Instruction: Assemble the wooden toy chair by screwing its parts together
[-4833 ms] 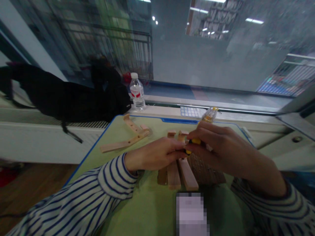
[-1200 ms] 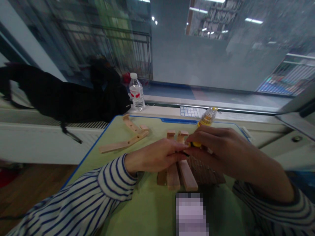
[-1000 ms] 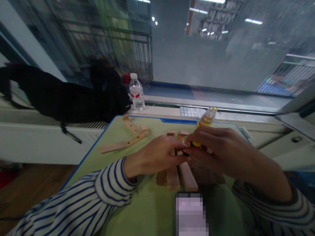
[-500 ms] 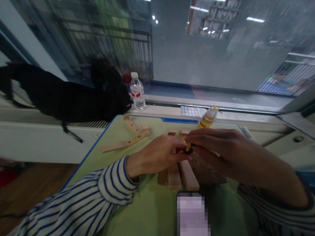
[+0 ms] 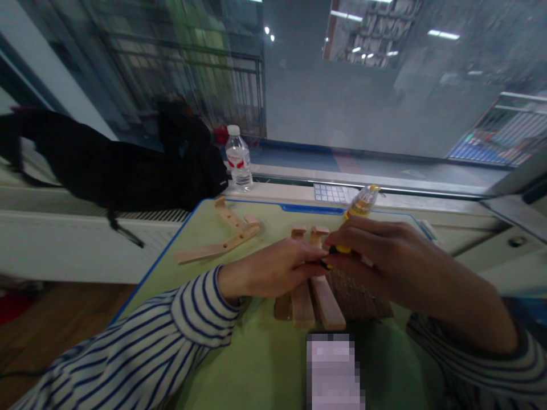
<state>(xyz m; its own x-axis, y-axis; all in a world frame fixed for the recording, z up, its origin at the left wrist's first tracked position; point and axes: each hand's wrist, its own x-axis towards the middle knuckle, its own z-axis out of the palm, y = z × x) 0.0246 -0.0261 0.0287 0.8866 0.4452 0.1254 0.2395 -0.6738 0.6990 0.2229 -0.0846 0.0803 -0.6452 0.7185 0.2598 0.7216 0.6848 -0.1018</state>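
My left hand [image 5: 277, 266] is closed in a pinch above the wooden pieces, its fingertips on a small yellow-and-black object [image 5: 342, 249]. From the other side my right hand [image 5: 384, 247] grips the same object between thumb and fingers. The fingers hide much of it, so I cannot make out its exact kind. Below them lie two pale wooden strips, a left strip [image 5: 303, 307] and a right strip [image 5: 330, 304], side by side with hooked far ends. They rest over a brown, rough-surfaced piece [image 5: 361, 299], partly covered by my right hand.
An angled wooden assembly with holes [image 5: 226, 246] lies at the left of the green table [image 5: 256, 353]. Nearer me is a phone [image 5: 333, 370]. A yellow-capped bottle [image 5: 363, 200] stands at the back; a water bottle [image 5: 239, 162] and black bag [image 5: 162, 176] are by the window.
My right hand has shifted slightly, and more of the yellow part now shows between its fingers. The far ends of both strips are better exposed. My left hand has barely moved.
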